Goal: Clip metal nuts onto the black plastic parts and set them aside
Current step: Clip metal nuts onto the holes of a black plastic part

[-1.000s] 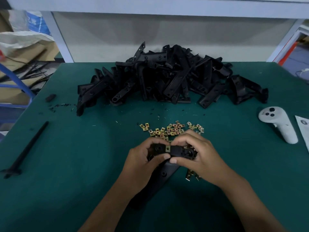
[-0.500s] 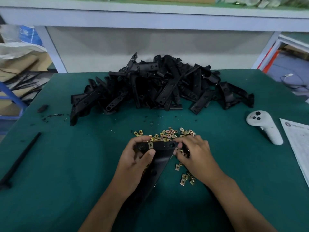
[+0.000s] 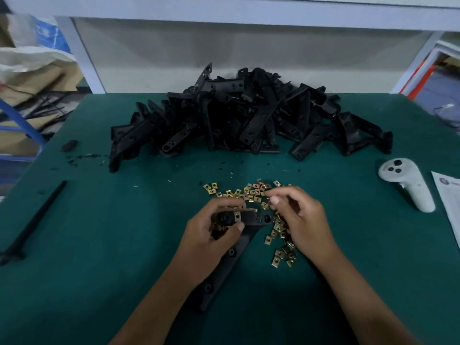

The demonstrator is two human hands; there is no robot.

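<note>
My left hand (image 3: 214, 235) grips the top end of a long black plastic part (image 3: 234, 255) that lies on the green table (image 3: 99, 245), running down toward me. One brass metal nut (image 3: 237, 215) sits clipped on its top edge, just above my left thumb. My right hand (image 3: 301, 220) hovers with curled fingers over the loose pile of metal nuts (image 3: 251, 191). Its thumb and forefinger tips come close together at the pile's edge; whether a nut is between them does not show. More nuts (image 3: 281, 255) lie beside my right wrist.
A big heap of black plastic parts (image 3: 249, 115) fills the back of the table. A white handheld controller (image 3: 408, 184) and a paper sheet (image 3: 448, 195) lie at the right. A thin black rod (image 3: 34, 222) and a small black scrap (image 3: 69, 145) lie at the left.
My right hand has let go of the black part and moved up and right to the nut pile. My left hand keeps its grip on the part, with the nut clipped on.
</note>
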